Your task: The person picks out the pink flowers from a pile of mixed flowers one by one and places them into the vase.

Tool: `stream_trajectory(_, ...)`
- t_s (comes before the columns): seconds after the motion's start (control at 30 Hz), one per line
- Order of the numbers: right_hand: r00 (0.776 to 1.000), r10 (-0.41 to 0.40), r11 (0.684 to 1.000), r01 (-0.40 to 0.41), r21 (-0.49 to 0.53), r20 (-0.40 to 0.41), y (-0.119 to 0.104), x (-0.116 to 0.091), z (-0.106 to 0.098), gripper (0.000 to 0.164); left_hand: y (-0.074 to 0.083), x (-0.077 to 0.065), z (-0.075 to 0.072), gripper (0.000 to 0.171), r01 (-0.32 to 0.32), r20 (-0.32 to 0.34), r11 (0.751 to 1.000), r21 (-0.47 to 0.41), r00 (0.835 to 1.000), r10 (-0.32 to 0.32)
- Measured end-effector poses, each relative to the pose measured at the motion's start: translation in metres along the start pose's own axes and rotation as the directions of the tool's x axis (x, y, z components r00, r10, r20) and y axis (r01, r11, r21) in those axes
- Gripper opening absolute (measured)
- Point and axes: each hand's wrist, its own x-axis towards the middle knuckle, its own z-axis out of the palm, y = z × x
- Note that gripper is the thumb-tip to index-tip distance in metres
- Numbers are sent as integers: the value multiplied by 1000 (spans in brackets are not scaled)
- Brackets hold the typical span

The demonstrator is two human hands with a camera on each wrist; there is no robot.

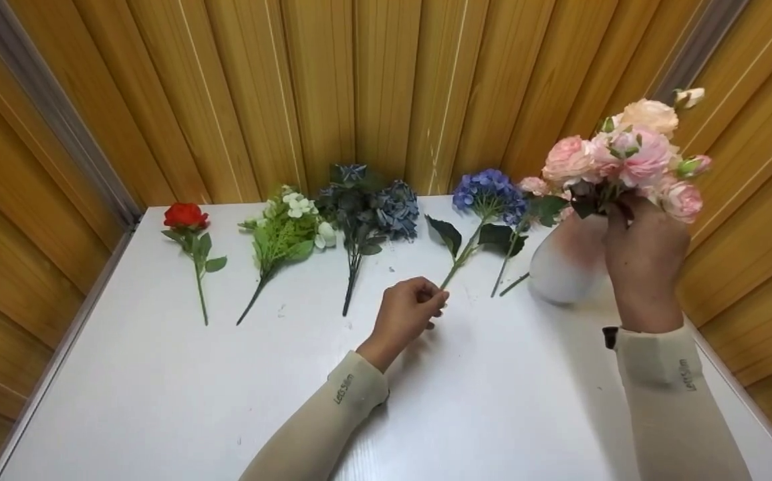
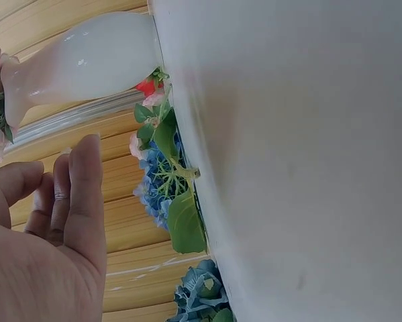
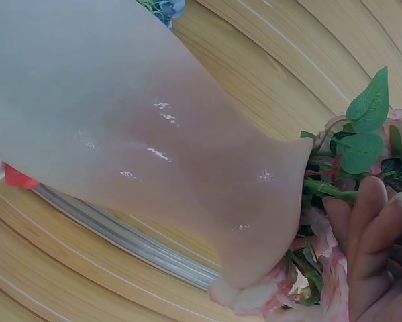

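Observation:
In the head view a white vase with a pinkish neck (image 1: pixel 563 272) stands at the right, pink roses (image 1: pixel 641 160) rising from its mouth. My right hand (image 1: pixel 648 264) is at that mouth; the right wrist view shows its fingers pinching a green rose stem (image 3: pixel 331 190) just outside the rim. A purple-blue hydrangea (image 1: pixel 488 194) lies left of the vase. Beside its stem end is my left hand (image 1: pixel 407 310), fingers loosely bent. In the left wrist view a gap shows between thumb and fingers (image 2: pixel 86 201), with nothing held and the hydrangea (image 2: pixel 159 184) beyond.
Along the back of the white table (image 1: pixel 225 394) lie a red rose (image 1: pixel 186 216), a white-and-green spray (image 1: pixel 289 230) and a dark blue bunch (image 1: pixel 396 208). Pink flowers (image 1: pixel 533 186) with loose stems lie between hydrangea and vase. Wood-panelled walls (image 1: pixel 386 87) surround the table.

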Motion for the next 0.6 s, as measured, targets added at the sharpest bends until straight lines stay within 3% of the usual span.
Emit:
stream_trajectory(0.2,999,-8,1000,9,10,-36,-4,-9,-8,30,0,-1,-1,15,-8,2,1000,11,1000,8)
stream_trajectory(0.37,1000,17,999,-17,40,-14,-9,-19,-14,34,2,-1,-2,15,4,-1,1000,15,1000,-4)
stream_trajectory(0.6,999,-20,998,18,53,28,-12,-37,-7,34,7,-2,0,14,-16,-3,1000,20,1000,16)
